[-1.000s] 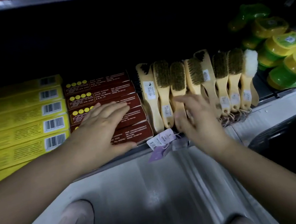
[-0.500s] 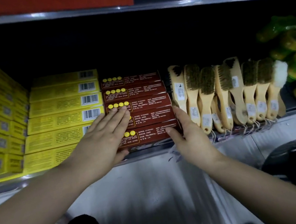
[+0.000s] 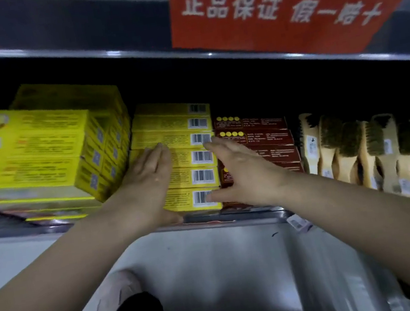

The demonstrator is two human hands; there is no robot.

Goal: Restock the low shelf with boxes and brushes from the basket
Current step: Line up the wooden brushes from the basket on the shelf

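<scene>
Brushes (image 3: 352, 144) right of boxes (image 3: 262, 132)

low shelf (image 3: 256, 215) front edge packed tight: big yellow boxes (image 3: 37, 155) at left end, then barcoded yellow boxes (image 3: 176, 133), red boxes (image 3: 261, 130), brushes (image 3: 358, 147) rightward, all touching. only free room: dark gap over stacks, under upper shelf (image 3: 73, 41).

The stacked yellow boxes (image 3: 180, 159) under the left hand (image 3: 148, 175) and right hand (image 3: 241, 173) are bright yellow with black-and-white barcodes. Just right of the right hand, the dark red boxes (image 3: 256, 132) carry rows of yellow dots and pale print. Further right, the brushes (image 3: 359, 155) show pale wood, olive-brown bristles and white tags. Above both hands, the red sign (image 3: 282, 8) bears white characters.
</scene>
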